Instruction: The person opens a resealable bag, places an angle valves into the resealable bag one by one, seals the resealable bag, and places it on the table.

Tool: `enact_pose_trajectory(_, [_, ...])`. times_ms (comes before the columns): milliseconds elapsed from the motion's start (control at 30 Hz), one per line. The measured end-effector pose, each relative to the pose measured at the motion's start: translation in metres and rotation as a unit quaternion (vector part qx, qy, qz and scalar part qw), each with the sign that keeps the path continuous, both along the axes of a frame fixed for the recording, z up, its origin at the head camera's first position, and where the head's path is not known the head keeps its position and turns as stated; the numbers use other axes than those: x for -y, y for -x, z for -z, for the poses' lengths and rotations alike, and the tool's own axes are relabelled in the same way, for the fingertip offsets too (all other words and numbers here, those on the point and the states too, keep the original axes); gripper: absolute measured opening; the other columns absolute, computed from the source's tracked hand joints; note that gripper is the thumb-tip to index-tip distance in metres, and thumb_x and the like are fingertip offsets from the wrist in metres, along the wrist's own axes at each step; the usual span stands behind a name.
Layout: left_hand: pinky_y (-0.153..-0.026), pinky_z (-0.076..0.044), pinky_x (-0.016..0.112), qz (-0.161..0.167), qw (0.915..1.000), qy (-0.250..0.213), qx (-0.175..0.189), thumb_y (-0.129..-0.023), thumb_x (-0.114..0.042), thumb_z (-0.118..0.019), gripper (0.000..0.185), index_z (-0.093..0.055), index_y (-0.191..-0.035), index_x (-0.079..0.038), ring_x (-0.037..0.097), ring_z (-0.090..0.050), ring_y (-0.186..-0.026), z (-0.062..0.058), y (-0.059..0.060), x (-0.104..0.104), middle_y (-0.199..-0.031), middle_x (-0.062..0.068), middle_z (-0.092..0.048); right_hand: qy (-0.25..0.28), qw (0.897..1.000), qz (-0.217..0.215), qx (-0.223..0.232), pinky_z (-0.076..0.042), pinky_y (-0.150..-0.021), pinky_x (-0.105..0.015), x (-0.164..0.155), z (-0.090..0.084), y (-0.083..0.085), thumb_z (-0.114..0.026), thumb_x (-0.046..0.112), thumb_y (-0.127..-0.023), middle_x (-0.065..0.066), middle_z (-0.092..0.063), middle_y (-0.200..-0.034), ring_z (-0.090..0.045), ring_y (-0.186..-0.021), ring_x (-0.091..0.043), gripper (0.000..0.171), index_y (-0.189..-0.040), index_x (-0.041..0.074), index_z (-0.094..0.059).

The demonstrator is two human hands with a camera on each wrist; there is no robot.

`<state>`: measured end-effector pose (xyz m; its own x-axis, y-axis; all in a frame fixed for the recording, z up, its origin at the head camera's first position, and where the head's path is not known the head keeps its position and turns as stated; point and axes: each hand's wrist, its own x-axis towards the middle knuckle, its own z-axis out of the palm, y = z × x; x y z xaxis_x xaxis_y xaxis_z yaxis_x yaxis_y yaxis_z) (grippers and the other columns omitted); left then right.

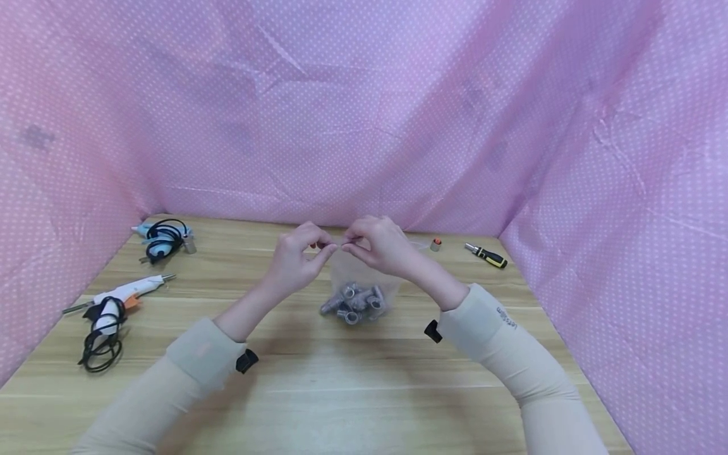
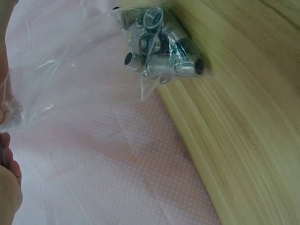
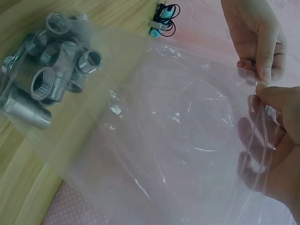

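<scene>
A clear plastic bag (image 3: 187,136) with several silver threaded pipe fittings (image 1: 355,303) in its bottom hangs between the hands, its loaded end low over the wooden table. My left hand (image 1: 298,256) pinches the bag's top edge between thumb and forefinger. Close beside it, my right hand (image 1: 378,243) pinches the same edge, thumb in front and other fingers seen through the plastic in the right wrist view. Thumb tips of both hands nearly meet there. In the left wrist view the fittings (image 2: 161,47) lie bunched at the bag's far end; the hands are partly cut off.
On the table's left lie a blue tool with a coiled black cord (image 1: 165,237), a small metal cylinder (image 1: 189,244) and a white corded tool (image 1: 127,289). At the back right are a small orange-topped metal piece (image 1: 435,244) and a black-yellow screwdriver (image 1: 486,254). Pink dotted cloth (image 1: 364,126) surrounds the table.
</scene>
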<state>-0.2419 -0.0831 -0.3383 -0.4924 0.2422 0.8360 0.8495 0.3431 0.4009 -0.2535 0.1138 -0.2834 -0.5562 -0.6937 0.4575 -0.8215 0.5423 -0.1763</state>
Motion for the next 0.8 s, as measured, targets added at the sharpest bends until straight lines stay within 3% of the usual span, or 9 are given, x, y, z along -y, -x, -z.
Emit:
enact_pose_trajectory(100, [-0.062,-0.047,0.025,-0.007,0.9998,0.002,-0.02,-0.075,0.006,-0.071,0.01,-0.067,-0.077,-0.002,0.014,-0.056,-0.069,0.0002,0.0012,-0.0012,-0.073,0.004,-0.065,-0.005,1.0,0.01,0.004,-0.042,-0.071,-0.033,-0.0024,-0.0006,0.0,-0.07,0.02,-0.084,0.001,-0.07,-0.088,-0.061,-0.084,-0.013,0.011,-0.09,0.011,-0.069])
enact_pose_trajectory(267, [-0.065,-0.05,0.03,-0.005,0.9994,0.026,-0.024,-0.076,0.003,-0.071,0.008,-0.066,-0.078,-0.002,0.015,-0.058,-0.073,-0.0023,0.0015,-0.0006,-0.073,0.005,-0.065,-0.003,1.0,0.012,0.007,-0.043,-0.071,-0.033,-0.0052,-0.0009,-0.0001,-0.071,0.019,-0.083,0.0,-0.07,-0.088,-0.061,-0.085,-0.015,0.011,-0.089,0.011,-0.069])
enact_pose_trajectory(400, [-0.071,-0.049,0.03,0.009,0.9969,0.078,0.005,-0.082,-0.001,-0.068,0.006,-0.063,-0.084,-0.003,0.017,-0.056,-0.079,-0.0054,0.0026,0.0023,-0.079,0.005,-0.063,0.002,1.0,-0.001,0.011,-0.045,-0.072,-0.034,-0.0054,-0.0008,0.0,-0.071,0.017,-0.083,-0.002,-0.07,-0.088,-0.061,-0.085,-0.015,0.01,-0.089,0.009,-0.069])
enact_pose_trajectory(567, [-0.08,-0.045,0.031,0.039,0.9878,0.144,0.047,-0.089,-0.01,-0.062,0.004,-0.061,-0.091,-0.007,0.014,-0.053,-0.085,-0.0076,0.0063,0.0038,-0.085,0.001,-0.061,0.007,1.0,-0.018,0.016,-0.049,-0.076,-0.032,-0.004,0.0004,0.0006,-0.071,0.014,-0.083,-0.001,-0.069,-0.086,-0.062,-0.083,-0.015,0.007,-0.087,0.009,-0.069])
enact_pose_trajectory(667, [-0.078,-0.041,0.031,0.039,0.988,0.148,0.022,-0.088,-0.011,-0.064,0.003,-0.063,-0.09,-0.008,0.013,-0.052,-0.083,-0.007,0.009,0.0025,-0.083,-0.001,-0.061,0.012,0.999,-0.033,0.014,-0.051,-0.078,-0.028,-0.0026,0.0018,0.0016,-0.07,0.013,-0.084,-0.002,-0.069,-0.085,-0.062,-0.082,-0.014,0.007,-0.087,0.008,-0.069])
enact_pose_trajectory(800, [-0.074,-0.038,0.031,0.028,0.9907,0.127,-0.041,-0.083,-0.006,-0.068,0.003,-0.065,-0.084,-0.006,0.015,-0.05,-0.078,-0.0063,0.0105,0.0008,-0.077,0.001,-0.061,0.013,0.999,-0.039,0.007,-0.051,-0.077,-0.026,-0.0029,0.0032,0.0022,-0.071,0.014,-0.083,-0.001,-0.069,-0.083,-0.062,-0.08,-0.013,0.007,-0.086,0.008,-0.069])
